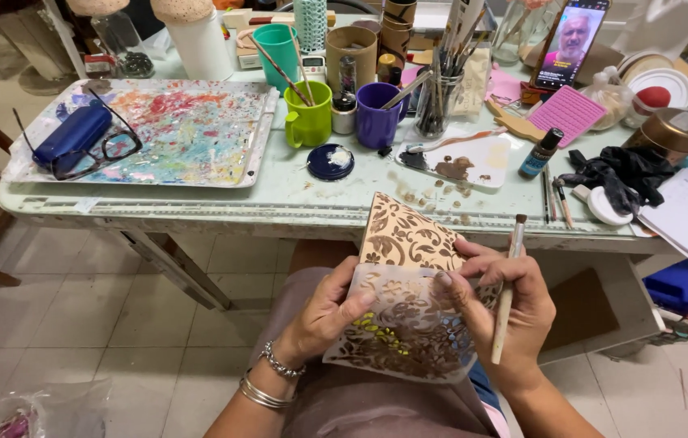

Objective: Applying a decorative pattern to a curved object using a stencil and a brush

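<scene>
Over my lap, my left hand (pixel 329 308) and my right hand (pixel 500 302) hold a clear floral stencil sheet (pixel 409 324), smeared with brown paint. Behind it, leaning toward the table, is a tan board (pixel 406 235) carrying a brown leaf pattern. The stencil is partly lifted off the board. My left thumb presses the stencil's left edge. Fingers of my right hand pinch its upper right part, and the same hand also grips a paintbrush (pixel 508 292), bristles up. Metal bangles ring my left wrist.
A pale green work table (pixel 279 203) stands in front of me. On it are a paint-splattered tray (pixel 190 134) with glasses and a blue case, a green mug (pixel 309 115), a purple mug (pixel 376 115), a jar of brushes (pixel 439 93), a white palette (pixel 466 158), a small paint bottle (pixel 540 152), a black cloth (pixel 620 174), and a phone (pixel 571 40).
</scene>
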